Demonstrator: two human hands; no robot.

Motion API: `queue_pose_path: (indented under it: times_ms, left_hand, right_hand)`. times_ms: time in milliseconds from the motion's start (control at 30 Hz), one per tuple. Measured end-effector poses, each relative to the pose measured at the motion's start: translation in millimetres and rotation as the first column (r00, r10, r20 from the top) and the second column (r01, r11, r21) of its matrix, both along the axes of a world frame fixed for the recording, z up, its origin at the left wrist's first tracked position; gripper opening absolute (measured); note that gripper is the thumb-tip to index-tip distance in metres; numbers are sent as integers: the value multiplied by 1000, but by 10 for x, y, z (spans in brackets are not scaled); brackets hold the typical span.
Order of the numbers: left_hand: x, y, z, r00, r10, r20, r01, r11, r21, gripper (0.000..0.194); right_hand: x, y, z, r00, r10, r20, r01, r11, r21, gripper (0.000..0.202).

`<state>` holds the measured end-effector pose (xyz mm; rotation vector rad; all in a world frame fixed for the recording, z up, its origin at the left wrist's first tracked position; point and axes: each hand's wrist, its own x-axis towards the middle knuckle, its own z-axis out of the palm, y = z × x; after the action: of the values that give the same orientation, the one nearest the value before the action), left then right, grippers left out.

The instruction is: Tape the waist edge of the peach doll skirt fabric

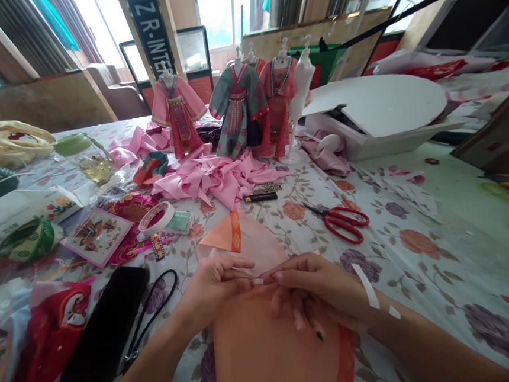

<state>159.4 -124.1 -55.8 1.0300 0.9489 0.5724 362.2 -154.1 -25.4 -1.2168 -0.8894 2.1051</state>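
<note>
A dark, flat case (106,332) is lying beside the left forearm. The left hand (213,287) is pinching the edge of the peach fabric (268,350), thumb and fingertips drawn together; the fabric is spreading under both hands. A small white strip (257,281) is sitting between the fingertips, though blur is hiding which hand has it. The right hand (310,275) is pinching the same edge, its lower fingers loosely curling. White strips (367,286) are clinging to the right wrist, near red-handled scissors (346,221). The person is apparently placing the strip; the next move is likely calling for steady pressing along an even edge.
</note>
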Motion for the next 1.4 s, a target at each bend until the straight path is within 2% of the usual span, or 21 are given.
queue_pose_path:
  times_ms: [200,500,567,633,667,700,733,800,833,867,900,933,1067,1200,1400]
  left_hand:
    - [0,-2,19,1000,-3,-6,3,1000,5,35]
    - [-26,9,-2,999,-20,-30,21,999,24,39]
    - [-24,11,15,999,-18,-36,19,999,29,40]
    - [-18,8,39,999,-13,-32,14,1000,26,41]
    - [-14,5,52,999,-10,-31,11,1000,22,40]
    - [-11,2,63,999,-7,-34,8,1000,19,39]
    - [-8,-2,71,999,-4,-38,5,1000,17,38]
    - [-4,-8,79,999,1,-46,0,1000,18,36]
    - [-3,-9,78,999,2,-47,-1,1000,21,36]
    - [-3,-9,75,999,3,-43,-2,1000,26,36]
    - [-2,-8,72,999,2,-33,-1,999,34,36]
    - [-1,-6,70,1000,-5,-19,6,999,43,35]
    - [1,-1,84,999,-47,-20,49,996,78,36]
    - [-4,-6,104,995,-14,-96,22,996,87,37]
    - [-1,-4,117,996,4,-86,3,997,78,41]
  right_hand:
    - [37,4,35,998,53,-22,-53,998,-23,29]
    - [67,4,79,998,57,24,-57,998,-13,32]
    - [86,12,68,997,30,73,-33,999,33,33]
    - [100,23,44,986,-30,162,3,986,164,33]
    - [104,29,28,969,-82,233,15,960,279,33]
    - [104,35,10,937,-153,313,7,906,422,31]
    - [101,41,-9,892,-233,388,-35,819,572,28]
    - [86,52,-52,796,-367,481,-208,580,787,23]
    - [76,57,-75,765,-399,505,-303,469,829,23]
    - [65,62,-98,747,-409,524,-378,386,841,25]
    - [54,66,-122,737,-404,542,-432,335,837,28]
    - [44,70,-145,728,-395,560,-467,312,827,30]
    - [12,85,-208,701,-349,621,-527,333,782,28]
    - [3,97,-224,706,-326,629,-526,353,774,18]
    - [-1,99,-221,718,-291,633,-523,376,765,16]
